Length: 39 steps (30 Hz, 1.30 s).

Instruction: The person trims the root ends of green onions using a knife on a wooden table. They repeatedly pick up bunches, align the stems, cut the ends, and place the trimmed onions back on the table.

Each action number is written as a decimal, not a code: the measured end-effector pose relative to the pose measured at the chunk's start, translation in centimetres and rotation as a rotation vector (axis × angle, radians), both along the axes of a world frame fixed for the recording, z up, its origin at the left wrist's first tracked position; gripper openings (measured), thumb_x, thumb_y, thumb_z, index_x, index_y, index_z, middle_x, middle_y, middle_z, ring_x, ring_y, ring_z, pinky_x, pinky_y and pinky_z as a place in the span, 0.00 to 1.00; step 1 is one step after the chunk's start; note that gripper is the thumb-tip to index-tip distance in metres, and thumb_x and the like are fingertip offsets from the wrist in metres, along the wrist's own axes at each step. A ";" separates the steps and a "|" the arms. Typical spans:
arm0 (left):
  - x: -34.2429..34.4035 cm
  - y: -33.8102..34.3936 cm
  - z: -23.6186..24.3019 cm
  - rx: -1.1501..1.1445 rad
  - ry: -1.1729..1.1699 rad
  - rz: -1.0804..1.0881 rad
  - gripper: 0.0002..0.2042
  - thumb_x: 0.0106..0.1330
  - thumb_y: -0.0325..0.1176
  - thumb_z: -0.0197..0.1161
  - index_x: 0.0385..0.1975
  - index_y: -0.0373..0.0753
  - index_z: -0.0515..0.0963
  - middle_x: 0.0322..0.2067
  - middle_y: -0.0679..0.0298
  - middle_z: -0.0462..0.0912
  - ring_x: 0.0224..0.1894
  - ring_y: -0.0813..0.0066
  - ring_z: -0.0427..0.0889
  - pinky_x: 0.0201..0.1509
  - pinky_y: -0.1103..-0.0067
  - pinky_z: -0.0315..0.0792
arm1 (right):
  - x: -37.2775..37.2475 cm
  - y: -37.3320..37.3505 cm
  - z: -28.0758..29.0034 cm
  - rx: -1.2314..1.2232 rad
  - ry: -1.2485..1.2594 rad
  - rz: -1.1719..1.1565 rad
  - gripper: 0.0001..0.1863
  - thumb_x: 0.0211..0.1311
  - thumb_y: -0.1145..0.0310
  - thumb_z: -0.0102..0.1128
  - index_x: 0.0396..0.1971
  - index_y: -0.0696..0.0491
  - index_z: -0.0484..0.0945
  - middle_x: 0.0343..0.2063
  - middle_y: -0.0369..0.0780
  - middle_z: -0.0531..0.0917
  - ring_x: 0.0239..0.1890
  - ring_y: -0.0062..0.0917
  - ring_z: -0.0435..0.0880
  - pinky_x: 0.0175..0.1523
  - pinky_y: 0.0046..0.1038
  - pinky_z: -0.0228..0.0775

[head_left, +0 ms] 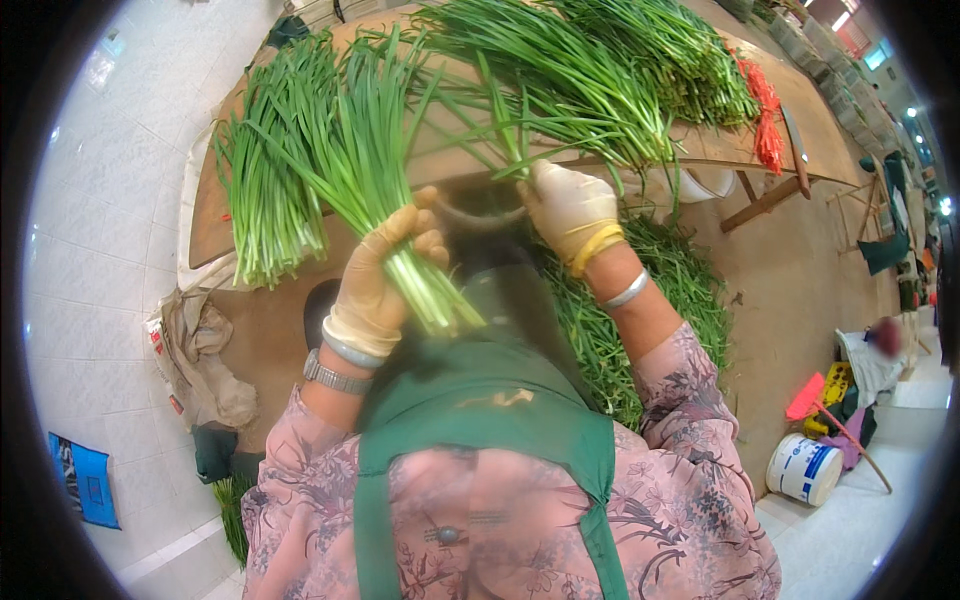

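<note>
My gloved left hand (375, 280) is closed around a bunch of garlic chives (372, 165). Its pale cut ends stick out below my fist over my lap, and the green leaves fan up across the table edge. To the right, my gloved right hand (572, 212) pinches a few loose chive leaves (508, 125) at their lower end. Left of the held bunch lies another chive bunch (268, 170), its stem ends hanging over the edge. A larger heap of chives (560, 85) lies on the wooden table (455, 130) beyond my right hand.
Red plastic ties (765, 120) hang at the table's right end, beside a blade with a wooden handle (802, 170). Loose leaves (620, 330) are piled below my right arm. A white bucket (805, 470) and pink brush (805, 397) stand right; a crumpled cloth (200, 350) lies left.
</note>
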State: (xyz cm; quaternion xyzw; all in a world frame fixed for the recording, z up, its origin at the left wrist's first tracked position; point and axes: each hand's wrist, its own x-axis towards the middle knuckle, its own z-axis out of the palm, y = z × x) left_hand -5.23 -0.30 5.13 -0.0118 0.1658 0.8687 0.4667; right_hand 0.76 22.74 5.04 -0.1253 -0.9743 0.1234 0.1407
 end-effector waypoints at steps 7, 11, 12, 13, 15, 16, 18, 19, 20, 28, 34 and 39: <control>1.9 2.0 -2.6 -0.408 0.233 0.028 0.15 0.66 0.25 0.65 0.52 0.33 0.75 0.47 0.56 0.83 0.45 0.66 0.83 0.50 0.73 0.80 | 6.2 -4.1 -1.0 -0.868 0.162 0.167 0.13 0.69 0.64 0.55 0.28 0.56 0.80 0.20 0.48 0.81 0.21 0.38 0.82 0.28 0.35 0.72; 2.4 3.1 -2.7 -0.416 0.304 -0.007 0.13 0.65 0.26 0.67 0.48 0.34 0.77 0.41 0.60 0.84 0.40 0.71 0.83 0.45 0.77 0.80 | 8.0 -6.5 -1.9 -0.593 0.217 0.181 0.10 0.68 0.66 0.56 0.28 0.55 0.79 0.20 0.50 0.78 0.21 0.43 0.78 0.29 0.38 0.70; 2.6 3.2 -2.2 -0.425 0.300 -0.011 0.12 0.65 0.26 0.67 0.47 0.34 0.78 0.39 0.61 0.84 0.39 0.72 0.83 0.44 0.77 0.80 | 8.1 -6.5 -2.5 -0.730 0.257 0.147 0.10 0.68 0.67 0.56 0.28 0.56 0.79 0.20 0.48 0.78 0.20 0.40 0.78 0.28 0.36 0.70; 2.7 3.5 -2.2 -0.427 0.297 -0.018 0.12 0.64 0.26 0.67 0.46 0.34 0.78 0.38 0.62 0.84 0.37 0.73 0.83 0.42 0.78 0.80 | 8.3 -6.5 -3.5 -0.859 0.298 0.110 0.10 0.68 0.67 0.56 0.28 0.57 0.79 0.19 0.46 0.78 0.19 0.36 0.78 0.27 0.35 0.69; 2.8 4.0 -3.1 -0.493 0.263 0.023 0.10 0.64 0.26 0.68 0.44 0.34 0.79 0.35 0.63 0.84 0.35 0.73 0.83 0.40 0.78 0.80 | 8.9 -6.7 -5.0 -1.187 0.346 -0.021 0.11 0.69 0.69 0.55 0.28 0.58 0.79 0.16 0.39 0.77 0.18 0.22 0.75 0.24 0.29 0.67; 3.0 4.3 -3.5 -0.525 0.243 0.046 0.09 0.64 0.26 0.68 0.43 0.35 0.79 0.34 0.63 0.84 0.35 0.74 0.83 0.38 0.78 0.80 | 9.6 -6.7 -5.1 -1.250 0.330 -0.100 0.11 0.69 0.69 0.55 0.28 0.58 0.79 0.16 0.38 0.78 0.18 0.20 0.75 0.24 0.28 0.66; 3.3 4.7 -3.7 -0.535 0.241 0.068 0.08 0.64 0.25 0.68 0.41 0.35 0.80 0.34 0.63 0.84 0.35 0.73 0.83 0.38 0.77 0.80 | 10.9 -6.4 -4.8 -1.366 0.299 -0.260 0.12 0.70 0.68 0.54 0.26 0.57 0.78 0.17 0.37 0.78 0.19 0.18 0.76 0.23 0.27 0.66; 3.3 4.6 -3.6 -0.553 0.244 0.090 0.08 0.64 0.25 0.67 0.42 0.35 0.80 0.34 0.63 0.84 0.35 0.73 0.83 0.38 0.77 0.80 | 11.9 -5.4 -5.3 -1.258 0.278 -0.263 0.13 0.69 0.69 0.53 0.25 0.56 0.77 0.17 0.39 0.78 0.20 0.20 0.77 0.23 0.27 0.67; 3.2 4.4 -3.5 -0.571 0.248 0.112 0.08 0.64 0.24 0.67 0.42 0.35 0.80 0.34 0.63 0.84 0.35 0.72 0.83 0.38 0.78 0.80 | 13.3 -4.0 -7.3 -0.998 0.217 -0.205 0.13 0.69 0.67 0.53 0.25 0.55 0.77 0.19 0.41 0.79 0.22 0.25 0.79 0.26 0.29 0.70; 2.3 3.7 -3.7 -0.478 0.285 0.076 0.09 0.64 0.25 0.67 0.43 0.36 0.79 0.35 0.64 0.84 0.33 0.71 0.83 0.38 0.77 0.81 | 16.5 3.6 -7.9 -0.244 -0.341 -0.304 0.20 0.69 0.50 0.52 0.30 0.53 0.80 0.30 0.48 0.85 0.35 0.46 0.84 0.40 0.44 0.76; 2.3 3.6 -3.7 -0.410 0.231 0.081 0.09 0.66 0.25 0.66 0.45 0.36 0.78 0.37 0.63 0.84 0.34 0.72 0.84 0.39 0.76 0.82 | 7.8 -2.9 -1.1 -1.143 -0.047 0.269 0.19 0.74 0.57 0.54 0.38 0.59 0.82 0.27 0.38 0.84 0.29 0.18 0.80 0.35 0.26 0.73; 2.2 2.3 -3.7 -0.511 0.254 0.071 0.11 0.66 0.27 0.66 0.47 0.35 0.79 0.41 0.60 0.85 0.39 0.72 0.84 0.42 0.78 0.81 | 6.9 -4.7 -2.1 -0.711 -0.003 0.114 0.12 0.66 0.61 0.62 0.37 0.55 0.82 0.31 0.44 0.85 0.29 0.33 0.83 0.36 0.33 0.74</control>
